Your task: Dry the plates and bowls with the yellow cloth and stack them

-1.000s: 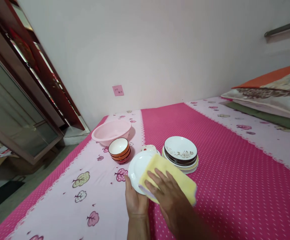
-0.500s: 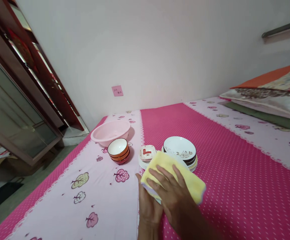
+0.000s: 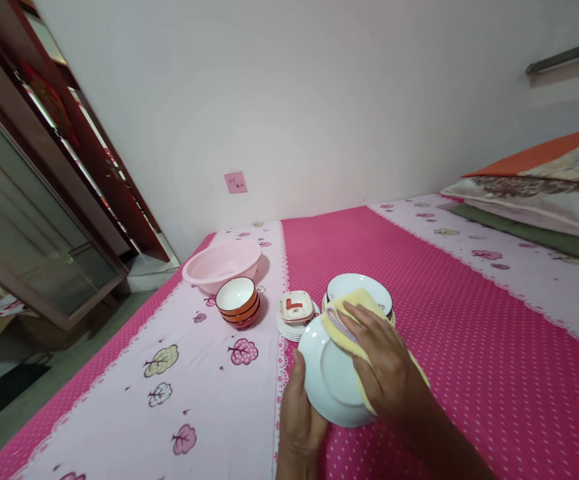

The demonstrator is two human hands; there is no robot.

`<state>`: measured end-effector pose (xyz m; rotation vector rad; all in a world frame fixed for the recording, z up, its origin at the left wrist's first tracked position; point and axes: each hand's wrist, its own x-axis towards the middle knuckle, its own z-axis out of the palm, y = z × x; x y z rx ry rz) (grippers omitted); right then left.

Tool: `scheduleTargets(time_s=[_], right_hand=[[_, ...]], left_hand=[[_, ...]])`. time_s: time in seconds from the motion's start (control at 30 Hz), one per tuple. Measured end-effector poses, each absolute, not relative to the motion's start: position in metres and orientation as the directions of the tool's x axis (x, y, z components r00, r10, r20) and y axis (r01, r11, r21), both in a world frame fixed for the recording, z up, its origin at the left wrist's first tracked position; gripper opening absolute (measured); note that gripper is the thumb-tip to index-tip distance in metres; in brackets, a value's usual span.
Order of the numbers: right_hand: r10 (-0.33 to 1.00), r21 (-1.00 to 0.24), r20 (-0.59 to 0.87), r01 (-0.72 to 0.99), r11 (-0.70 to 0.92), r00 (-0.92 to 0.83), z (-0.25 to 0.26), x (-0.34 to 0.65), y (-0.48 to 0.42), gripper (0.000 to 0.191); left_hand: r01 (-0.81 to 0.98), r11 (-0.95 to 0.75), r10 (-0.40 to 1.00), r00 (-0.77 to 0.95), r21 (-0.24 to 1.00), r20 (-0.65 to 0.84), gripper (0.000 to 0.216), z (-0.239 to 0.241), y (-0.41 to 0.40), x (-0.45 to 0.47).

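Observation:
My left hand (image 3: 302, 417) grips a white plate (image 3: 330, 373) by its left edge, thumb on the near side. The plate is tilted, its underside with the foot ring facing me. Against its upper right part my right hand (image 3: 382, 350) presses a folded yellow cloth (image 3: 342, 327) with a lilac edge, fingers bent over it. Just behind the cloth is a stack of plates topped by a white dark-rimmed dish (image 3: 356, 285), partly covered. To its left, a small square dish (image 3: 296, 307) with a red mark rests on several white plates (image 3: 289, 330).
Orange-brown bowls (image 3: 239, 303) are stacked at the left, in front of a pink basin (image 3: 222, 265). Everything stands on a bed with a pink patterned sheet (image 3: 449, 320). Folded bedding (image 3: 539, 193) lies at the far right; a white wall (image 3: 319, 100) rises behind.
My right hand and the cloth have moved up and right across the plate, uncovering its white underside. My left hand still holds the plate.

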<state>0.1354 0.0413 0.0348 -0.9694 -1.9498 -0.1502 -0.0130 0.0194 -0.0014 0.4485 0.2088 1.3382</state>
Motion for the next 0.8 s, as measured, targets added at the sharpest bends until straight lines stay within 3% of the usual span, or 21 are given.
scheduleTargets(time_s=[0.37,0.53,0.8], right_hand=[[0.564,-0.291,0.755,0.600,0.745,-0.334,0.011,0.115,0.046,0.066],[0.607,-0.293,0.712,0.637,0.713,-0.351,0.001,0.104,0.040,0.072],[0.580,-0.153,0.606,0.636,0.756,-0.544,0.007,0.091,0.020,0.077]], left_hand=[[-0.957,0.047,0.983,0.096,0.286,0.159,0.061,-0.015,0.028,-0.051],[-0.950,-0.022,0.994,0.014,0.312,0.112,0.067,-0.019,0.032,-0.060],[-0.952,-0.018,0.993,0.018,0.305,0.115,0.068,-0.028,0.034,-0.069]])
